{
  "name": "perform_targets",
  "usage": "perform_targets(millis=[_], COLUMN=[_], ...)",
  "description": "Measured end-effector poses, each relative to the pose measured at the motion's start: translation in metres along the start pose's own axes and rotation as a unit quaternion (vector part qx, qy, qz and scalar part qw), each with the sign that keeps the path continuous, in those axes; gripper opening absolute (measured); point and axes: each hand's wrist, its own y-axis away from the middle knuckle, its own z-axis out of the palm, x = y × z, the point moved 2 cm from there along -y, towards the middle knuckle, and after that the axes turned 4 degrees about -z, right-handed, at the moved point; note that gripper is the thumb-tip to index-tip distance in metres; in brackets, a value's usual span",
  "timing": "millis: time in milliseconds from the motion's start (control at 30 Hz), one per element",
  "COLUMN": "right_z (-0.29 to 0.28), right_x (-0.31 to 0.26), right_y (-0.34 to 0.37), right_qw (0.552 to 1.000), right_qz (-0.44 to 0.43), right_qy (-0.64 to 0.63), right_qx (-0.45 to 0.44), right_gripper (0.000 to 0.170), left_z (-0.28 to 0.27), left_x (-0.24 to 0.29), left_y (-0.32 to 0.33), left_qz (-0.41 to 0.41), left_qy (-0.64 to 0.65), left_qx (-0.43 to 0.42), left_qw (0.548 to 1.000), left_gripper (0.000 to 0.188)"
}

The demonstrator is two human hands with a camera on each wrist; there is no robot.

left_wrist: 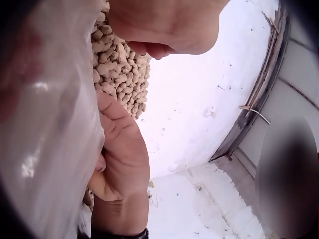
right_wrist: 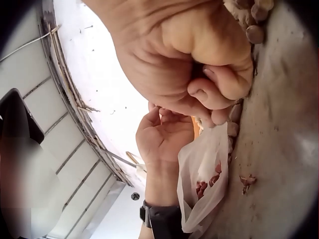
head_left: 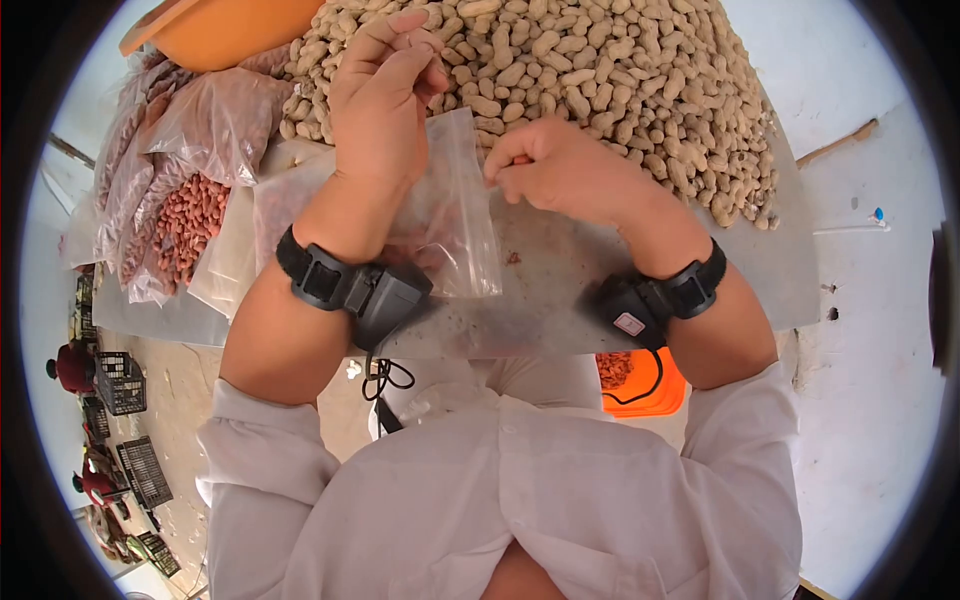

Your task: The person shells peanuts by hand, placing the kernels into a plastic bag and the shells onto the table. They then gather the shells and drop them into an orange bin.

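My left hand (head_left: 385,110) is raised before the heap of unshelled peanuts (head_left: 600,70), its fingers loosely bent. Its palm faces the right wrist view, with nothing seen in it. My right hand (head_left: 570,175) is low over the table at the heap's near edge, fingers curled. A small reddish peanut kernel (head_left: 522,158) shows between its thumb and forefinger. Between the hands stands a clear zip bag (head_left: 470,220), its mouth towards the heap. Reddish kernels (right_wrist: 214,179) show inside the bag in the right wrist view. In the left wrist view the bag partly hides my right fingers.
Bags of red kernels (head_left: 190,225) lie at the left, below an orange basin (head_left: 215,30). Scraps of red skin (head_left: 513,258) dot the grey table (head_left: 560,310). An orange tub (head_left: 660,385) with reddish contents stands under the table edge. Black crates (head_left: 122,383) and people are at far left.
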Motion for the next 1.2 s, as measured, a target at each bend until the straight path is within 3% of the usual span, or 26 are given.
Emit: perform_targets(millis=[133,333,433,533,667,733,833,933,1033,1133,1200], right_z=[0.006,0.027,0.037,0.043,0.032,0.026,0.000,-0.032,-0.055,-0.059,-0.060], right_x=[-0.008,-0.021,-0.036,-0.029,-0.026,-0.030,-0.037,-0.042,-0.025,-0.014,-0.006], right_y=[-0.008,-0.021,-0.019,-0.024,-0.018,-0.010,-0.002,0.004,0.002,0.000,-0.004], right_qw=[0.996,0.979,0.953,0.943,0.961,0.969,0.999,0.936,0.845,0.829,0.836], right_qz=[-0.001,0.018,0.013,-0.016,-0.073,-0.023,0.007,-0.019,-0.119,-0.110,-0.104], right_qy=[0.075,-0.202,-0.303,-0.324,-0.252,-0.239,-0.006,0.287,0.451,0.473,0.472], right_qx=[-0.049,-0.017,-0.013,-0.070,-0.084,-0.066,0.035,0.203,0.263,0.279,0.258], right_gripper=[0.011,0.011,0.022,0.004,0.012,0.023,0.018,0.017,0.020,0.021,0.021], left_z=[-0.002,-0.009,0.000,-0.001,-0.018,-0.017,-0.014,-0.007,0.002,0.004,0.007], left_x=[0.001,0.007,0.017,0.021,0.009,0.007,0.001,-0.004,-0.011,-0.016,-0.015], left_y=[-0.005,-0.015,-0.012,-0.013,-0.021,-0.016,-0.015,-0.009,0.000,0.003,0.004], left_qz=[-0.017,-0.016,-0.027,-0.016,-0.010,-0.035,-0.065,-0.089,-0.096,-0.129,-0.130], left_qy=[-0.004,0.043,0.050,0.048,0.065,0.082,0.046,-0.067,-0.157,-0.149,-0.133], left_qx=[0.018,0.033,0.101,0.121,0.031,0.017,0.041,0.005,-0.019,-0.092,-0.087], left_qw=[1.000,0.998,0.993,0.991,0.997,0.996,0.996,0.994,0.983,0.976,0.979], left_gripper=[0.022,0.018,0.017,0.016,0.020,0.024,0.024,0.015,0.014,0.018,0.020])
